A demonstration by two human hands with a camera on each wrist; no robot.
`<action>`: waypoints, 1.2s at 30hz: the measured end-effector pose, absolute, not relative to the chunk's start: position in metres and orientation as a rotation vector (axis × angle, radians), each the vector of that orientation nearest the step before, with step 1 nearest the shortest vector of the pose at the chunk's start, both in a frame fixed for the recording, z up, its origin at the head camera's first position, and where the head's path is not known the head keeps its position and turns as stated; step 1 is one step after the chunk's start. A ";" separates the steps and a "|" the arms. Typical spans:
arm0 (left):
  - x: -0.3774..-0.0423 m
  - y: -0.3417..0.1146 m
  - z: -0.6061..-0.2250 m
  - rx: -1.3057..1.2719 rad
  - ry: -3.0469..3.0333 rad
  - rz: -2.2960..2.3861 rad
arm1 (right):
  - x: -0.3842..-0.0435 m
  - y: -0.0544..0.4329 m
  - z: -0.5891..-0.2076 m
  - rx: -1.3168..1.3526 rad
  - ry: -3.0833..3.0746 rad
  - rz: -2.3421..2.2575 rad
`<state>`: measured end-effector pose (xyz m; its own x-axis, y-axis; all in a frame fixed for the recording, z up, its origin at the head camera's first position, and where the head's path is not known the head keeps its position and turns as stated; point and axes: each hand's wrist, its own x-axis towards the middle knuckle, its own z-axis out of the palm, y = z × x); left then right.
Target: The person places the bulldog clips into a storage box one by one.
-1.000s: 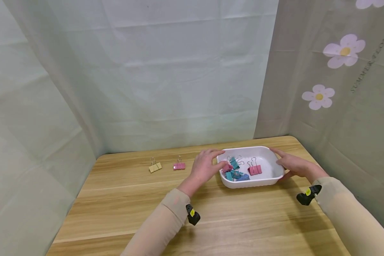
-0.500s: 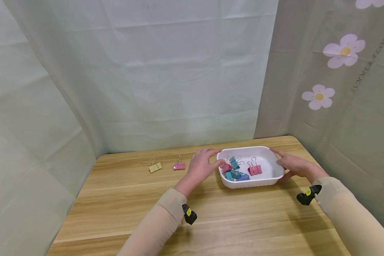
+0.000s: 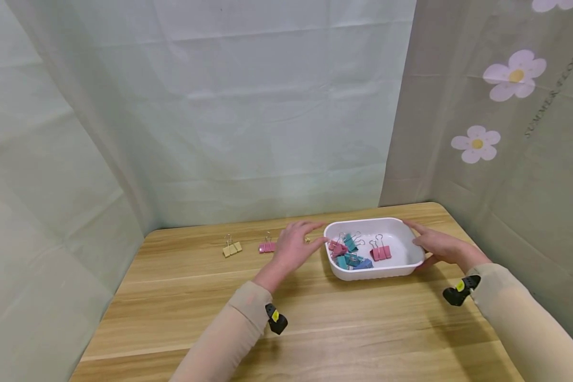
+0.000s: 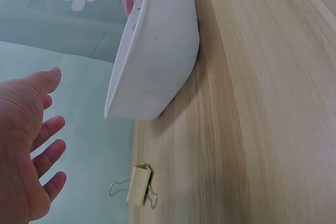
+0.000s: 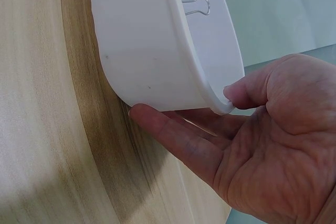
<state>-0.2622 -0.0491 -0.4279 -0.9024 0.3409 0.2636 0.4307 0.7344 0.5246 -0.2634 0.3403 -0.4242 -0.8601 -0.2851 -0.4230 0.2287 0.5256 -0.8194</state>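
Note:
A white plastic tray (image 3: pixel 391 272) stands on the table, holding pink, teal and blue binder clips, among them a pink binder clip (image 3: pixel 381 253). My right hand (image 3: pixel 443 247) holds the tray's right end, thumb over the rim and fingers under the outer wall, as the right wrist view shows. Just left of the tray, my left hand (image 3: pixel 292 248) is off it with fingers spread and nothing in them. Behind that hand a yellow binder clip (image 4: pixel 138 184) lies on the table, mostly hidden in the head view.
Farther left on the wooden table (image 3: pixel 181 297) lie another yellow binder clip (image 3: pixel 232 249) and a pink binder clip (image 3: pixel 266 248), partly covered by my left hand. A pale curtain (image 3: pixel 267 132) hangs behind the table, and a flowered one (image 3: pixel 520 175) along the right.
My left hand has drawn away leftward from the tray's left rim, and a bit of a yellow binder clip now shows beside its fingers. My right hand and the tray have stayed put.

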 end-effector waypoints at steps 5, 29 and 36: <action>-0.262 -0.054 -0.428 -0.611 -2.788 -0.925 | -0.264 0.341 -0.425 -0.051 2.249 -1.314; -0.265 -0.094 -0.432 -0.537 -2.772 -0.961 | -0.264 0.340 -0.424 -0.045 2.236 -1.324; -0.266 -0.108 -0.434 -0.488 -2.781 -0.965 | -0.264 0.339 -0.425 -0.041 2.248 -1.312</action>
<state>-0.2662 -0.1084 -0.4337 -0.9344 0.2520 0.2518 0.3538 0.7389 0.5734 -0.2640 0.3390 -0.4248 -0.8579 -0.2836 -0.4284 0.2335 0.5275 -0.8168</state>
